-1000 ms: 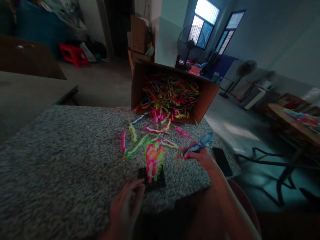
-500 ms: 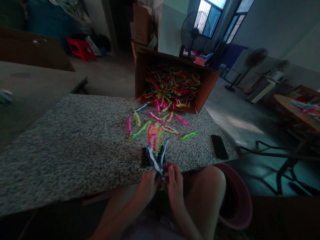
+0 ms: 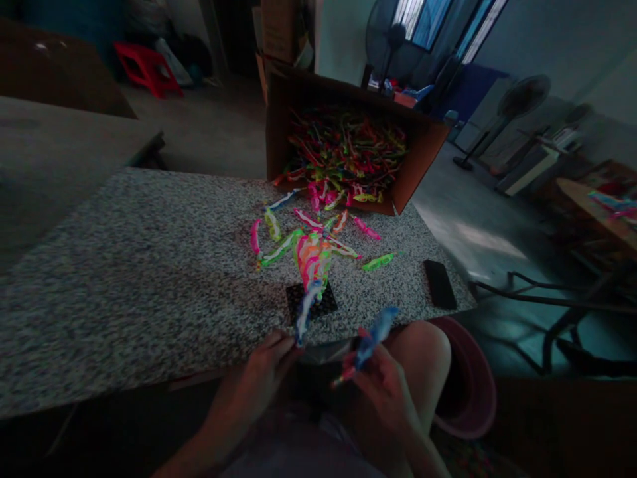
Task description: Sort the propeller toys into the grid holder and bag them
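My right hand is shut on a blue plastic strip with a pink-tipped end, holding it up over my lap. My left hand is at the granite table's front edge, its fingers pinching the lower end of a blue-and-white strip. That strip runs up to a heap of neon plastic strips, which rests on a black square mat. Several loose pink, green and yellow strips lie around the heap.
A tipped cardboard box full of tangled neon strips stands at the far end of the speckled granite table. A black phone lies near the right edge. A pink basin sits on the floor by my knee.
My hands have moved apart. The blue piece is now in my right hand, raised to the right, while my left hand stays low with the strip's end. A green strip remains in place.
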`<state>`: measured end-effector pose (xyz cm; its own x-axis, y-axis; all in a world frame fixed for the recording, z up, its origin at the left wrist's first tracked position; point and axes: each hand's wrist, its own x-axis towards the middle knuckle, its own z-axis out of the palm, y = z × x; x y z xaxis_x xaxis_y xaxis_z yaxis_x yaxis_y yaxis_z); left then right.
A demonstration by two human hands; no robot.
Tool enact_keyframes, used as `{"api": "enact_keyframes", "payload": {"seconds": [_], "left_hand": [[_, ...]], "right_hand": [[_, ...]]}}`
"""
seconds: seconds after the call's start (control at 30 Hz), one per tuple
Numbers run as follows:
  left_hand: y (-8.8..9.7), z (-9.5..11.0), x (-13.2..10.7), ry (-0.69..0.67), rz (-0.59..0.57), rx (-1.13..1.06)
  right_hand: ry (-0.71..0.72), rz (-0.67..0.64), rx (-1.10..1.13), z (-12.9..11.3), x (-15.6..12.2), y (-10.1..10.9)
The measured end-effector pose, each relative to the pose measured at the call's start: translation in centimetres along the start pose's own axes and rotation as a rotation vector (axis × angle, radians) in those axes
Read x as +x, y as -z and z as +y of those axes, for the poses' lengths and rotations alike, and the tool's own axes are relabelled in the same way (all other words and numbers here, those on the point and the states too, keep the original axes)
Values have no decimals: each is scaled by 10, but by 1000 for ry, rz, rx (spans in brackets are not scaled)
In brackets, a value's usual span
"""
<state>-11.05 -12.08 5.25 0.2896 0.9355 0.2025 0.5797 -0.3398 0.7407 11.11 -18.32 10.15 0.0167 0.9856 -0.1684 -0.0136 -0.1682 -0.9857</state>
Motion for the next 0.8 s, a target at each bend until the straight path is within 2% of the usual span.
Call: {"api": "enact_keyframes", "payload": {"seconds": [0.13, 0.23, 0.33, 0.5, 0.7, 0.8], "left_hand": [[0, -3, 13, 13, 213, 4], [-13, -2, 33, -42, 311, -14], [-24, -6, 47, -98, 296, 26], [-27, -13, 52, -128, 227, 168], [-26, -21, 53, -202, 187, 211], [-28, -23, 54, -209, 195, 184]], "right_hand": [[75, 156, -5, -1, 55, -6], [179, 156, -106, 2, 100, -20], [208, 77, -285, 5, 121, -27], [161, 68, -624, 0, 122, -26], [67, -53, -753, -18, 140, -32], [104, -166, -808, -24, 151, -30]]}}
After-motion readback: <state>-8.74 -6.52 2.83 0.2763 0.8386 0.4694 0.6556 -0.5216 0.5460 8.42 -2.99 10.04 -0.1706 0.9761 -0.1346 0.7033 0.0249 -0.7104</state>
